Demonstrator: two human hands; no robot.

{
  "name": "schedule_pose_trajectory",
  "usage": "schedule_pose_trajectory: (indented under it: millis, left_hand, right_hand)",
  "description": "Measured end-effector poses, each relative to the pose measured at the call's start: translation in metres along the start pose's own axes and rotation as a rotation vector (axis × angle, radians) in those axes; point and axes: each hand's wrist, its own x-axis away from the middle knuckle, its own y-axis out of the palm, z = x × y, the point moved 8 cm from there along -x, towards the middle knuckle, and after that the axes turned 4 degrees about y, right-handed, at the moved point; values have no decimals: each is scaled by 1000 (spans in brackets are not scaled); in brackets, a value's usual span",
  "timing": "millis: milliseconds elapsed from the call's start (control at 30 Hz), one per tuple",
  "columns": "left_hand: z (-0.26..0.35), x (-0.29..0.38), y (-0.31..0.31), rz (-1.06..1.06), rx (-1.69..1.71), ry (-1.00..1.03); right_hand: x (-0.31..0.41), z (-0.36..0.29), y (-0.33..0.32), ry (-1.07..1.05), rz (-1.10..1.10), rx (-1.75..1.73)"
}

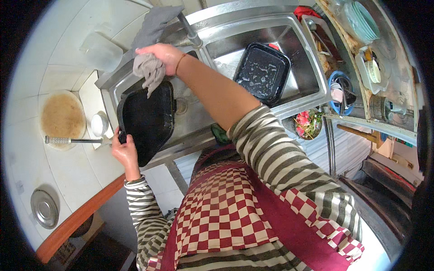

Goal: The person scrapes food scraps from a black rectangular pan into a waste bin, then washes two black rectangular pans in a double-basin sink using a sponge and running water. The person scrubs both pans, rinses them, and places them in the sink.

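My left hand point(125, 151) grips the side handle of a black rectangular pan point(149, 118), which is tilted over the left basin of the steel sink point(190, 101). A crumpled grey cloth point(149, 69) is bunched in my right hand point(162, 57), above the pan's far end. The cloth's loose end hangs down close to the pan's far rim; whether it touches is hard to tell. In the right basin point(301, 76) lies a second black rectangular pan point(262, 73), with wet, whitish patches across its surface and something red behind its far edge.
A grey towel point(156, 25) hangs beside the faucet post point(192, 34). On the left tiled counter are a stained round board point(62, 118), a white cup point(99, 125) and a metal lid point(44, 208). Rightward stand a scrap container point(308, 125), a blue basket point(330, 86) and shelved plates point(362, 22).
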Motion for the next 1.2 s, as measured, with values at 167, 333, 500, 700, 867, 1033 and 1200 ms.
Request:
schedule_pose_trajectory:
  millis: [167, 333, 500, 700, 867, 1033, 1200]
  left_hand:
    - [-5, 11, 0, -35, -4, -127]
    - [7, 15, 8, -2, 12, -63]
    - [12, 17, 21, -16, 32, -110]
    - [16, 21, 26, -32, 114, -192]
    - [20, 21, 28, 15, 52, -194]
    - [10, 16, 27, 48, 7, -239]
    - [-13, 27, 34, 96, 155, -492]
  right_hand:
    - [84, -42, -44, 358, 75, 589]
    - [157, -165, -134, 392, 369, 823]
    - [167, -202, -172, -215, 491, 1467]
    - [229, 0, -326, 695, 527, 1686]
    - [250, 114, -447, 1096, 869, 1695]
    - [236, 157, -496, 1136, 740, 1830]
    - [183, 168, -474, 881, 689, 1855]
